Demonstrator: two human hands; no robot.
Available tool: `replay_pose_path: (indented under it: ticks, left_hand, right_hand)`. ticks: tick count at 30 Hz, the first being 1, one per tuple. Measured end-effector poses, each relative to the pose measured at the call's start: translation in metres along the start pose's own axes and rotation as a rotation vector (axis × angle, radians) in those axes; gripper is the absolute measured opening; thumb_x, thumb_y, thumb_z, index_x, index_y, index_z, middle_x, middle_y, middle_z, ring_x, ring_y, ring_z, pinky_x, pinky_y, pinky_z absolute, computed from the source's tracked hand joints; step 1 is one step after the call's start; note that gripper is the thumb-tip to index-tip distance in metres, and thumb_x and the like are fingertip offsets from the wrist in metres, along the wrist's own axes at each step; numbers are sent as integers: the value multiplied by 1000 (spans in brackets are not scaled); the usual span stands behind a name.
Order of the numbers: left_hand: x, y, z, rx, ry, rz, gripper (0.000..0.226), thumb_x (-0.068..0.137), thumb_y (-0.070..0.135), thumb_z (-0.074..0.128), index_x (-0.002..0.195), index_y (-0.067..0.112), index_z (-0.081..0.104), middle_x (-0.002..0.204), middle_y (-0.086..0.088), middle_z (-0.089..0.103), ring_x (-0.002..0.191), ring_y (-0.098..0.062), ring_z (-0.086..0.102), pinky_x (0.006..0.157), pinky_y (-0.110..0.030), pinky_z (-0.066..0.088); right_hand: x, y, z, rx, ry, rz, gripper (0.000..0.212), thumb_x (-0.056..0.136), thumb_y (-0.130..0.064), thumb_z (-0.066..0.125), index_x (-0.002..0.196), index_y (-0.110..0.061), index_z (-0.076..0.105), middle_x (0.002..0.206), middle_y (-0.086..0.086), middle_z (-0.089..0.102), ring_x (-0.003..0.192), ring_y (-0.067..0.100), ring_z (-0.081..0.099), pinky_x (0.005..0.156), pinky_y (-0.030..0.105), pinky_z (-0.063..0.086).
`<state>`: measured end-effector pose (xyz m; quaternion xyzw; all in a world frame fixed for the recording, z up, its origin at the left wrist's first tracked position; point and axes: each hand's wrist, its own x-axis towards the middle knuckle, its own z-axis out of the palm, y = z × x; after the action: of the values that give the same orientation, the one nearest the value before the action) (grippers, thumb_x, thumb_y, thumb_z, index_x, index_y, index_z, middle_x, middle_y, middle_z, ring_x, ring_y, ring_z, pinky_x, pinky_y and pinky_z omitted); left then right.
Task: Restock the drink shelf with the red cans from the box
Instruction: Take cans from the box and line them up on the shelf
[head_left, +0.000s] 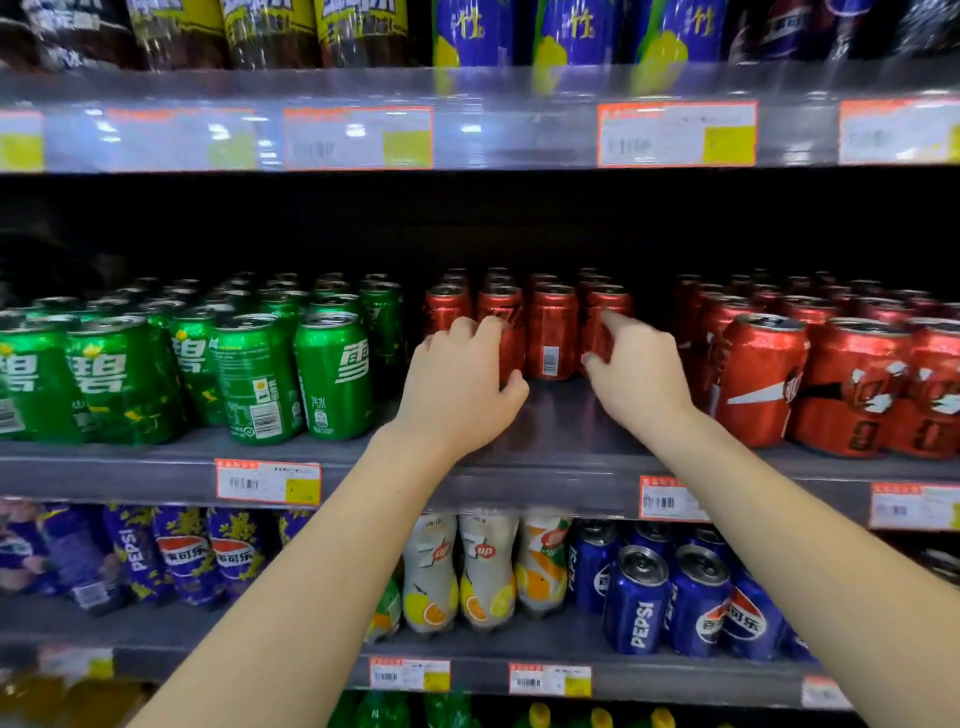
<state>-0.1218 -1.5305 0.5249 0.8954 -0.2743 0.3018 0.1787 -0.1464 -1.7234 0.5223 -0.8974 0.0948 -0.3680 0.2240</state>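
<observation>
Several red cans stand in rows on the middle shelf (561, 431), set back from its front edge. My left hand (457, 384) grips a red can (506, 322) in the front row, fingers over its top and thumb at its base. My right hand (639, 369) holds the rightmost can (605, 306) of that row, fingers curled against its side. Between them stands another red can (550, 332), untouched. A larger block of red cans (831, 374) fills the shelf to the right. The box is out of view.
Green cans (208, 364) crowd the shelf to the left. Blue Pepsi cans (670, 597) and small bottles (483, 566) sit one shelf down. Bottles line the shelf above. Bare shelf surface lies in front of the red row. Price tags (267, 480) run along the shelf edges.
</observation>
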Motion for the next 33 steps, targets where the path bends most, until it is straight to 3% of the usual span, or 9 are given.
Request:
replay_pose_path:
  ticks: [4,8,10,13,15,21,28,31,33]
  left_hand:
    - [4,2,-15,-192,-52,-71,40,93,35,60,130,20,61,116,-6,66,102,-27,65,84,-42,55]
    - [-1,-5,-43,-64,-235,-120,47,89,37,59,130,17,60,109,-12,66,97,-35,65,84,-43,54]
    - [-7,-7,-66,5,-343,-135,52,90,39,57,137,17,56,115,-13,64,101,-37,63,90,-43,51]
    - [-19,-4,-116,50,-470,-128,57,91,40,56,143,17,52,125,-12,61,110,-37,60,98,-45,47]
    - [-26,-1,-156,63,-502,-120,56,89,40,57,140,17,53,123,-12,62,110,-37,60,96,-45,48]
    - [-47,2,-282,110,-604,-42,70,82,49,45,143,15,51,132,-14,59,116,-39,58,102,-47,45]
    - [-113,-8,-390,118,-609,-76,60,92,46,53,144,16,48,130,-11,59,117,-36,59,99,-46,47]
    - [-156,-13,-437,136,-616,-160,60,93,46,55,145,17,46,132,-11,57,120,-37,57,101,-45,45]
    - [-189,-16,-470,169,-637,-227,58,94,46,54,144,17,46,131,-11,56,120,-37,56,102,-45,44]
  right_hand:
    - [-16,-8,-4,32,-109,-60,52,88,-5,64,139,-12,59,136,9,64,127,27,60,108,38,48]
    - [-24,-36,-24,-44,-283,-64,46,88,-7,63,134,-10,62,130,10,67,120,30,63,97,42,54]
    - [-31,-61,-40,-84,-371,-52,47,90,-11,62,138,-12,59,136,8,63,126,27,59,99,39,50]
    - [-43,-106,-71,-151,-558,-21,55,95,-17,58,149,-16,48,152,5,49,140,21,45,111,32,39]
    - [-54,-140,-99,-183,-648,-10,57,95,-18,57,151,-16,44,156,5,43,144,20,40,116,32,35]
    - [-84,-247,-195,-226,-752,11,61,100,-18,54,157,-14,32,163,4,31,152,19,25,119,31,23]
    - [-132,-351,-256,-201,-799,-13,59,98,-16,54,154,-10,36,159,10,37,149,23,31,117,39,33]
    - [-169,-387,-271,-176,-827,-34,48,95,-16,57,142,-13,50,148,9,50,137,28,46,106,43,45]
    - [-196,-407,-281,-156,-846,-64,50,94,-18,58,143,-16,48,147,7,51,130,28,53,97,42,50]
